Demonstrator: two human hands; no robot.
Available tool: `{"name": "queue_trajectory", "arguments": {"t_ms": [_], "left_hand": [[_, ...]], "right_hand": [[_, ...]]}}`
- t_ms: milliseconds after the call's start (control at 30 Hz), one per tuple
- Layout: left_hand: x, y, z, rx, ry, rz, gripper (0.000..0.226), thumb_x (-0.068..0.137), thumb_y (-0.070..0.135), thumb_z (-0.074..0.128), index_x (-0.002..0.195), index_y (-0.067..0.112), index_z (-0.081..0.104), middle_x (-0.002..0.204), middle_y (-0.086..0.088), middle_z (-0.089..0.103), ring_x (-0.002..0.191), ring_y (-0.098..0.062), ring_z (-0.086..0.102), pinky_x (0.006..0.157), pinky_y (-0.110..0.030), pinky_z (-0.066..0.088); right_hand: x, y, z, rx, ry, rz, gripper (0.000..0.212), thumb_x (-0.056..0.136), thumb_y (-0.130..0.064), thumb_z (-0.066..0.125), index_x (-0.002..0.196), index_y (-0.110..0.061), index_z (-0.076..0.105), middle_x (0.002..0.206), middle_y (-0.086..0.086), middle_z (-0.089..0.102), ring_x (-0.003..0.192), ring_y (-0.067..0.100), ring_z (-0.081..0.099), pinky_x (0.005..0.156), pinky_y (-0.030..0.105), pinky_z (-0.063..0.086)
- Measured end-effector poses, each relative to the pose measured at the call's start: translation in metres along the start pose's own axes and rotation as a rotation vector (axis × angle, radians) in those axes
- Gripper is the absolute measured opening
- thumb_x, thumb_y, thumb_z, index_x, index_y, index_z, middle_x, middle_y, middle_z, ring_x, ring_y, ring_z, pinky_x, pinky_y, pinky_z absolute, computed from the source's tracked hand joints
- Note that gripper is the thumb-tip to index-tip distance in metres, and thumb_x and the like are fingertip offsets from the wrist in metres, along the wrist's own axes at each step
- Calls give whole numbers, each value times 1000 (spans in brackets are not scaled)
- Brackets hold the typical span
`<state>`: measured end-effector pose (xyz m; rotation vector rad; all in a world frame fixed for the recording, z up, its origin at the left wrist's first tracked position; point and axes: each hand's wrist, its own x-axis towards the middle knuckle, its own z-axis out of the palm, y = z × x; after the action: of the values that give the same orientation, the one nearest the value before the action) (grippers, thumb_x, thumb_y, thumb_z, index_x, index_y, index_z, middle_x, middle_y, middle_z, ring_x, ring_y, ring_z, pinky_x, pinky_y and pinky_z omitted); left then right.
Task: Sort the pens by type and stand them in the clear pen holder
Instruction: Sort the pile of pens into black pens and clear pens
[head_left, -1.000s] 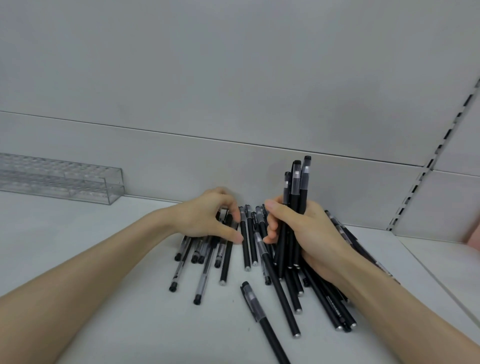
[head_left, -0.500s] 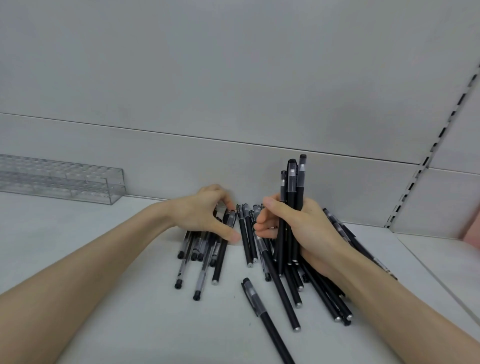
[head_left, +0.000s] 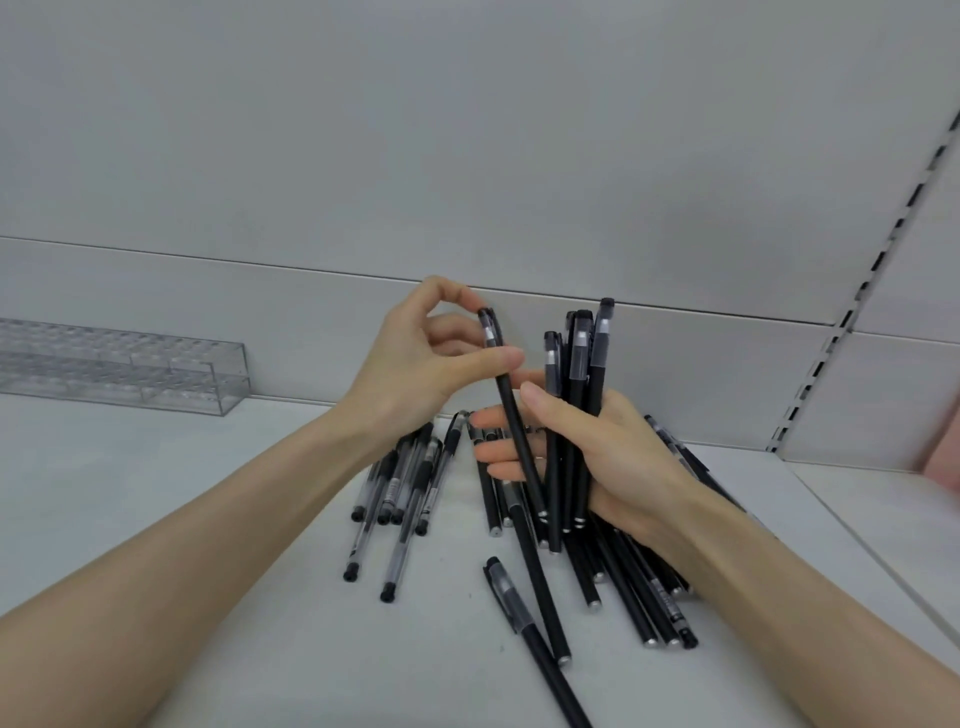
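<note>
Two hands up over the pile, both busy. L hand (head_left: 426, 364) is raised above the shelf (head_left: 156, 519) and pinches a single black pen (head_left: 509, 395) near its cap end: thumb on the barrel, index tip curled over the cap top, other fingers folded behind. Pen slants down to the right, crossing in front of the R hand's fingertips (head_left: 493, 447); silver-ringed tail ends low beside the palm. R hand (head_left: 613, 467) is clenched round a bundle of black pens (head_left: 579, 374), approx upright, caps up, clear-windowed caps sticking out above the thumb, silver tails showing below the palm. Can't tell from my feed whether the single pen sits inside that grip or just lies against the fingers.

On the shelf below:
- heap of black pens (head_left: 634, 587) under and right of the R wrist, fanned toward me.
- clear-barrel pens (head_left: 405, 488) w/ black caps in a separate cluster under the L wrist, roughly parallel, just left of the heap.
- lone pen (head_left: 540, 649) in the foreground, cap end away from me, running off the bottom edge; another long black one lies just beside it.

Clear pen holder (head_left: 156, 374) sits far left against the back panel (head_left: 467, 156), well apart from the pens, rows of holes visible on top. Slotted upright (head_left: 852, 317) at right. Pink blur (head_left: 945, 457) at R edge, can't ID.
</note>
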<state>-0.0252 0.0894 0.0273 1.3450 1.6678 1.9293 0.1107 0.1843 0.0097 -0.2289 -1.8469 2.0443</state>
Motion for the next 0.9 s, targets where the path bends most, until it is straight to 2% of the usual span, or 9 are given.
{"name": "queue_trajectory", "arguments": {"t_ms": [100, 233, 300, 367, 433, 500, 600, 800, 900], "left_hand": [[-3, 3, 4, 54, -37, 35, 31, 78, 14, 73, 102, 7, 53, 73, -2, 69, 68, -11, 64, 71, -21, 49], [-3, 11, -5, 215, -173, -30, 21, 87, 20, 65, 106, 14, 60, 89, -6, 72, 83, -18, 66, 72, -26, 50], [-11, 16, -12, 275, -230, -67, 22, 87, 22, 66, 107, 17, 62, 94, -6, 73, 87, -17, 67, 79, -30, 52], [-29, 16, -17, 329, -308, -100, 22, 83, 23, 71, 102, 17, 65, 93, -3, 73, 90, -16, 67, 85, -32, 50], [-54, 11, -16, 371, -454, -138, 22, 77, 24, 78, 96, 18, 68, 93, 4, 72, 90, -13, 65, 84, -30, 51], [-76, 5, -14, 471, -602, -160, 25, 73, 28, 81, 94, 26, 68, 96, 15, 67, 90, -1, 61, 82, -21, 47], [-92, 1, -10, 608, -648, -127, 31, 71, 34, 81, 98, 34, 66, 99, 18, 60, 98, 0, 54, 86, -15, 41], [-89, 8, -10, 595, -637, -160, 13, 76, 18, 78, 88, 15, 74, 77, 12, 57, 66, -1, 50, 64, -13, 38], [-85, 17, -21, 477, -582, -235, 10, 78, 10, 75, 87, 10, 72, 73, 6, 66, 67, -5, 55, 63, -15, 42]], "right_hand": [[-2, -7, -3, -68, -25, 5, 26, 95, -16, 51, 118, -6, 58, 79, 9, 68, 58, 16, 63, 56, 27, 54], [-5, -15, -9, -77, -61, 69, 23, 94, -16, 53, 113, -5, 58, 68, 1, 51, 52, 11, 45, 49, 23, 44], [-12, -15, -10, -84, -58, 81, 11, 94, -19, 54, 96, -8, 57, 64, -1, 45, 50, 10, 40, 47, 22, 41], [-20, -11, -11, -71, -32, 77, 21, 95, -20, 53, 76, -12, 48, 59, -2, 39, 48, 10, 35, 45, 20, 37], [-29, -7, -11, -53, -2, 85, 31, 95, -21, 53, 68, -14, 42, 56, -2, 37, 46, 10, 33, 43, 20, 35], [-36, -6, -9, -54, 15, 97, 34, 96, -22, 54, 66, -14, 40, 55, -1, 38, 45, 10, 34, 42, 20, 35], [-45, -6, -4, -94, 0, 102, 35, 95, -24, 55, 65, -12, 41, 52, -2, 41, 44, 11, 36, 43, 21, 35], [-56, 2, -1, -232, -46, 100, 34, 94, -27, 57, 69, -4, 58, 59, 7, 56, 46, 13, 48, 44, 20, 40], [-55, 3, 1, -154, -56, 112, 25, 95, -23, 55, 90, 0, 64, 82, 14, 71, 68, 17, 67, 55, 23, 54]]}}
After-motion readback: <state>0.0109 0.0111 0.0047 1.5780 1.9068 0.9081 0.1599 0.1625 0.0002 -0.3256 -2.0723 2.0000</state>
